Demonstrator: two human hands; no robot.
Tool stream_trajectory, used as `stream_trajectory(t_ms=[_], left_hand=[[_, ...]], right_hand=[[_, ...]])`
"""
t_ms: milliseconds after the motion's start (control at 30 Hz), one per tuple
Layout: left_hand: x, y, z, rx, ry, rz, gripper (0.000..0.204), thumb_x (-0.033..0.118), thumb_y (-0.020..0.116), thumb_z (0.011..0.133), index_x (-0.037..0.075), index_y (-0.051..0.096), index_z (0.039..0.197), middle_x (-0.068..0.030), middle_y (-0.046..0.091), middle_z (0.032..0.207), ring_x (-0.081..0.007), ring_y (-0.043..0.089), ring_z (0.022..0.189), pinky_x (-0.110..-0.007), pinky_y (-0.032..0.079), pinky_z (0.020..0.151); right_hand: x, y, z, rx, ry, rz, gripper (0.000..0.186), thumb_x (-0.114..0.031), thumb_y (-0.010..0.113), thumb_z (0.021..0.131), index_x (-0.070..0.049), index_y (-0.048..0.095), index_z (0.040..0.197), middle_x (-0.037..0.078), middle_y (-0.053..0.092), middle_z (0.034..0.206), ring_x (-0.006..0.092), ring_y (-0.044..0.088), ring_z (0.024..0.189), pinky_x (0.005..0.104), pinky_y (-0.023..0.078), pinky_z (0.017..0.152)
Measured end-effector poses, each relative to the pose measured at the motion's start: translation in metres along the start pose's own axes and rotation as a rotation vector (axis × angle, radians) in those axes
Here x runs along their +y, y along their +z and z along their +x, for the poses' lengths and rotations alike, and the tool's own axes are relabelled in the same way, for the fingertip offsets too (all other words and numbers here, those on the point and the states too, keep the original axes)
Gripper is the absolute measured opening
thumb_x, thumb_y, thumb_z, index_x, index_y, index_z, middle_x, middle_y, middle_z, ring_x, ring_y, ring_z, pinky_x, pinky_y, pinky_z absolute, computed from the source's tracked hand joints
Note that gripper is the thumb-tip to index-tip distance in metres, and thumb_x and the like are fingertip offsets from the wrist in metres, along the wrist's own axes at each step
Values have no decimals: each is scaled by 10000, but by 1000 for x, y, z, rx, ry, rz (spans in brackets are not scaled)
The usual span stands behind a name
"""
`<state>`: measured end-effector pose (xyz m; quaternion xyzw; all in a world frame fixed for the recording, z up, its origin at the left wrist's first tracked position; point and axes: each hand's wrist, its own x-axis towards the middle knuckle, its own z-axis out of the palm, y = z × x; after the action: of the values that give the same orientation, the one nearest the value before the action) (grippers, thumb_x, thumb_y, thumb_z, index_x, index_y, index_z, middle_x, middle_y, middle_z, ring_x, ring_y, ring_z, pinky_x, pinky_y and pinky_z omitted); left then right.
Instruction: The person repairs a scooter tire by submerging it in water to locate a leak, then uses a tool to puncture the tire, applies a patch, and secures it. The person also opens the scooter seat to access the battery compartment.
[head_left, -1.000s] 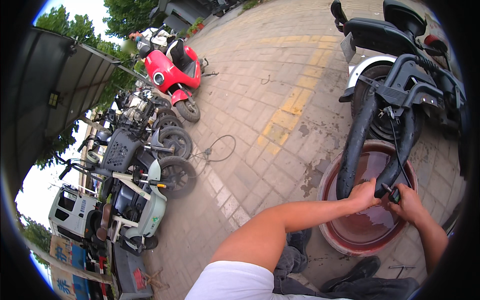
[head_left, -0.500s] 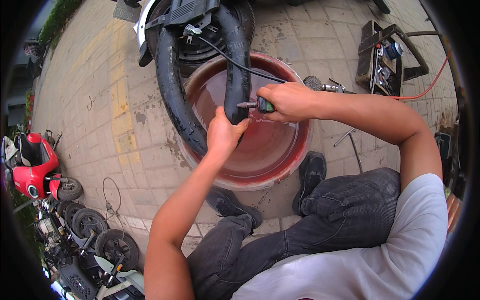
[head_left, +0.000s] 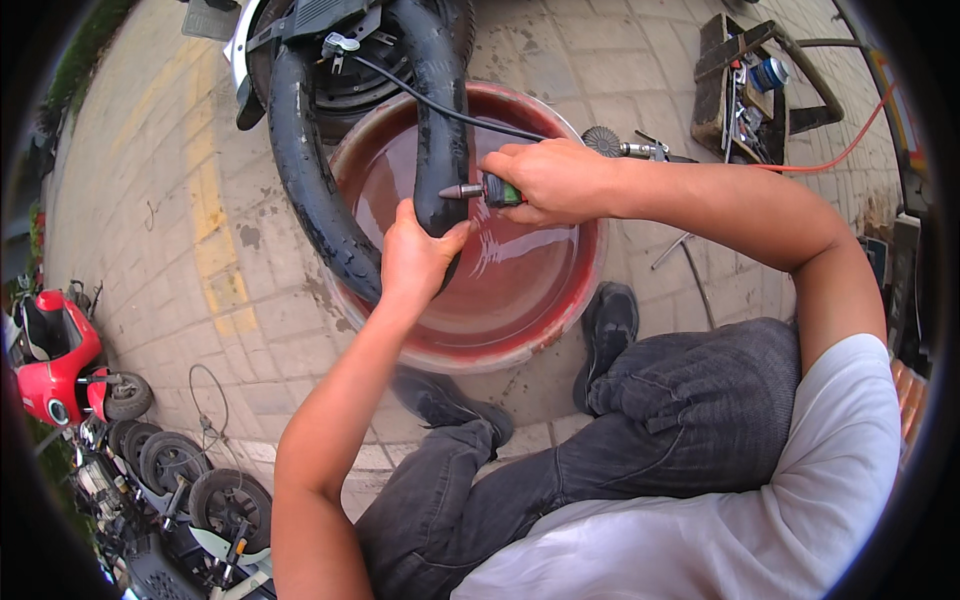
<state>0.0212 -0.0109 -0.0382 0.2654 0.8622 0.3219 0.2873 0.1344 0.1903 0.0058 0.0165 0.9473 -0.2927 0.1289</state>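
A wet black inner tube hangs in a bent loop from the wheel of a parked scooter, its lower part over a red basin of water. My left hand is closed around the bottom bend of the tube, thumb on the near side. In my right hand is a green and black handheld rotary grinder. Its pointed conical bit lies over the tube's surface just above my left thumb; whether it presses on the rubber is hard to tell.
A black hose with a clip-on chuck crosses above the basin toward a round gauge. An open toolbox stands at the far right beside a red air line. Parked scooters, one red, line the left.
The whole view has shifted, so the tube, basin and both hands appear farther left and slightly higher. Both hands keep their holds, and the bit stays at the tube.
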Motion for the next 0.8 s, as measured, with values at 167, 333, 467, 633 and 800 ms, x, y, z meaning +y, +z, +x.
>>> stream_trajectory(t_ms=[167, 333, 467, 633, 800], left_hand=[[0, 1, 1, -20, 15, -18, 478, 277, 845, 764, -13, 571, 1028, -116, 670, 838, -182, 630, 747, -341, 520, 713], [-3, 1, 4, -35, 9, -19, 477, 270, 845, 765, -16, 575, 1036, -115, 672, 852, -178, 630, 762, -339, 519, 724], [-8, 2, 5, -32, 35, -60, 531, 319, 847, 742, -32, 563, 1021, -195, 685, 854, -302, 673, 783, -396, 527, 723], [-5, 0, 5, -35, 44, -73, 555, 341, 848, 729, -38, 558, 1012, -228, 691, 846, -350, 693, 782, -417, 532, 720], [-4, 0, 5, -60, 26, -103, 546, 331, 845, 731, -38, 562, 1018, -221, 692, 847, -340, 693, 779, -414, 531, 724]], right_hand=[[8, -2, 3, 50, 25, -46, 347, -251, 677, 823, -16, 558, 1049, 194, 637, 1016, 392, 655, 901, 484, 525, 800], [9, 1, 3, 48, 39, -32, 357, -271, 682, 829, -18, 553, 1045, 195, 638, 1012, 391, 657, 904, 481, 524, 797], [7, 3, 2, 46, 32, -43, 362, -282, 691, 828, -21, 553, 1038, 184, 643, 996, 391, 657, 897, 484, 521, 796], [12, 4, 4, 78, 24, -56, 378, -273, 694, 826, -19, 551, 1066, 185, 639, 977, 398, 652, 887, 485, 519, 784], [9, 6, 4, 59, 59, -41, 411, -284, 707, 829, -7, 553, 1091, 192, 631, 968, 404, 645, 870, 484, 512, 770]])
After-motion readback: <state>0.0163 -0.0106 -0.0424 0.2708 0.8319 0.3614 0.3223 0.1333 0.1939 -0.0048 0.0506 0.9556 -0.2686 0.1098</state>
